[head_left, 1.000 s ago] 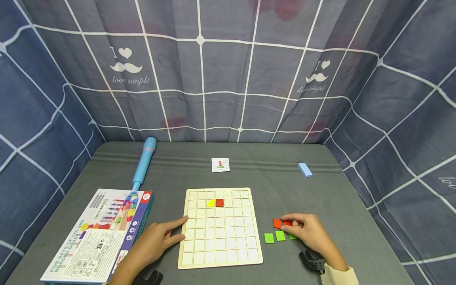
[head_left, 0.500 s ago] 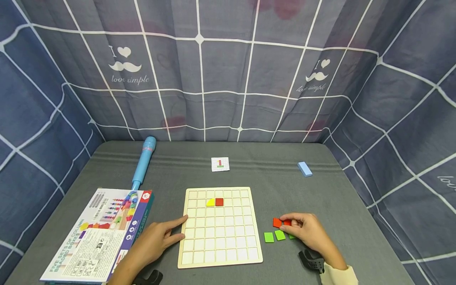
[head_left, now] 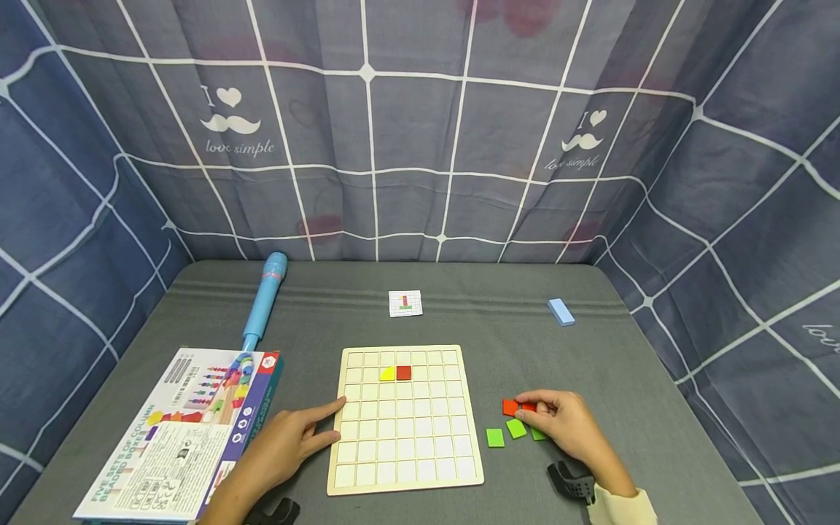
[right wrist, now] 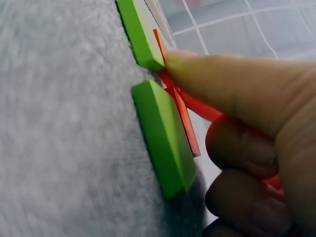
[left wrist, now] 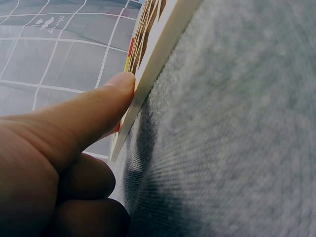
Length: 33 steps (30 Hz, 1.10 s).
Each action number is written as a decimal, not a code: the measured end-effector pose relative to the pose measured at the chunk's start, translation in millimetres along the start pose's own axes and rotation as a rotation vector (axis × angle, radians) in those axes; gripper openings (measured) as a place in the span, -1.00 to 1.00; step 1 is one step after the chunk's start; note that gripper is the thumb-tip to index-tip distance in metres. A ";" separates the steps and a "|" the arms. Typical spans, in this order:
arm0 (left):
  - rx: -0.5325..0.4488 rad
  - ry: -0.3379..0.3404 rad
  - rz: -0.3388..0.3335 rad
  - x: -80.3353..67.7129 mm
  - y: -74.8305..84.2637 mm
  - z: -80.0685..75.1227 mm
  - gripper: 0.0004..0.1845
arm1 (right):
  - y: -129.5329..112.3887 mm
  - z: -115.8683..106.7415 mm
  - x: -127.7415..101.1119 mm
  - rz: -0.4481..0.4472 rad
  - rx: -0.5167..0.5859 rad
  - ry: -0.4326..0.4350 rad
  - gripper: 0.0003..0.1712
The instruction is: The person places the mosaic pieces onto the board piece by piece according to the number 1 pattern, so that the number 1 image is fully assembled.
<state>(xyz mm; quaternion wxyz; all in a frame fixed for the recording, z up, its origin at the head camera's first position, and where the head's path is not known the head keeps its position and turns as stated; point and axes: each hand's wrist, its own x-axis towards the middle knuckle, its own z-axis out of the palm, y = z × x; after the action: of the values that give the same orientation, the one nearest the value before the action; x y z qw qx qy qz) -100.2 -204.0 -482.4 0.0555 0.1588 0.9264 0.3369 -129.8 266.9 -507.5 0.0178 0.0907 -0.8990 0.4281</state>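
A cream grid board [head_left: 407, 445] lies flat, with a yellow piece [head_left: 388, 374] and a red square tile [head_left: 403, 372] side by side near its top. My left hand [head_left: 289, 445] touches the board's left edge with its extended index finger and thumb; in the left wrist view the thumb [left wrist: 94, 106] presses on the rim. To the right of the board, my right hand [head_left: 561, 423] pinches a red tile [head_left: 529, 407], partly hidden by the fingers. Another red tile [head_left: 509, 407] sits beside it. Green tiles lie just below, two of them [right wrist: 163, 138] close to the thumb in the right wrist view.
A printed box [head_left: 164, 437] lies at the left, and a light blue microphone-shaped thing [head_left: 265, 299] extends behind it. Beyond the board is a small pattern card [head_left: 405, 303]. A blue block [head_left: 561, 312] lies at the back right. Patterned curtains [head_left: 413, 146] surround the grey table.
The middle green tile has turned slightly and shifted up towards the red tiles. My right hand has shifted a little up and left. My left hand stays at the board's edge.
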 end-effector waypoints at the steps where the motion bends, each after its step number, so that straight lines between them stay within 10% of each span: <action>1: -0.001 -0.001 -0.001 0.0 -0.1 0.0 -0.44 | -0.1 0.4 0.1 0.002 -0.005 0.006 -0.79; 33: 0.001 0.004 -0.005 0.2 -1.0 0.9 -0.44 | -2.0 11.3 5.4 -0.014 -0.124 0.134 -0.71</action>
<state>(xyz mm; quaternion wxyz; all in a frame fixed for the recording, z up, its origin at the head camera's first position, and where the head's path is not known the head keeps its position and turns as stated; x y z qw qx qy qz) -100.4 -204.1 -483.7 0.0542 0.1558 0.9270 0.3368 -134.2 256.1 -512.6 0.0865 0.0667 -0.9199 0.3767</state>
